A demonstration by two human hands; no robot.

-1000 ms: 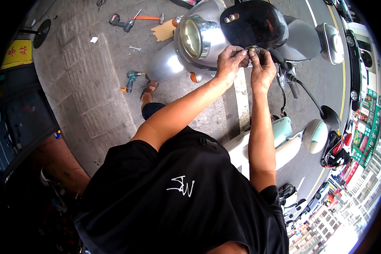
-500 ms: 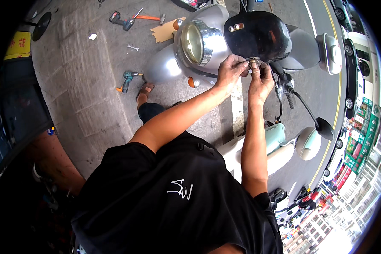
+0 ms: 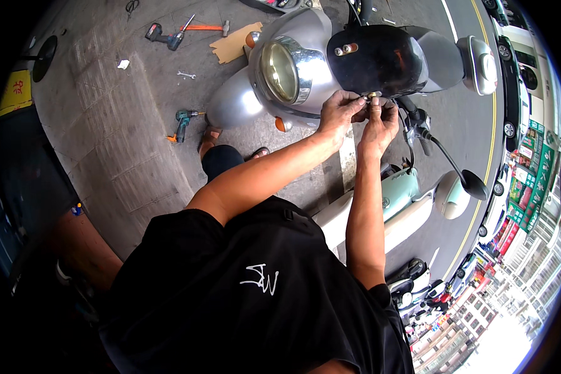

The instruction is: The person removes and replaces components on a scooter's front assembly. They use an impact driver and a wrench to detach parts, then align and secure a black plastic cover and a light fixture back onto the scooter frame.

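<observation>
Both hands meet at the near edge of a scooter's black seat [image 3: 377,65]. Pinched between the fingertips is a small brass-coloured metal part [image 3: 373,95], too small to name exactly. My left hand [image 3: 341,115] has thumb and fingers closed at its left side. From the right, my right hand [image 3: 380,124] grips the same part with its thumb raised against it. Two short metal cylinders [image 3: 346,49] lie on the seat. The silver scooter body [image 3: 321,37] with its round headlight [image 3: 280,71] is just left of the hands.
On the pavement at left lie a cordless drill [image 3: 182,123], a wrench [image 3: 186,75], another power tool [image 3: 168,36], an orange-handled hammer [image 3: 209,28] and cardboard [image 3: 235,43]. A mint-green scooter [image 3: 400,190] stands close by my right arm; a black mirror [image 3: 474,185] juts out nearby.
The whole view has shifted slightly, with the ground tools now further left. My hands stay together at the seat edge, still pinching the small metal part.
</observation>
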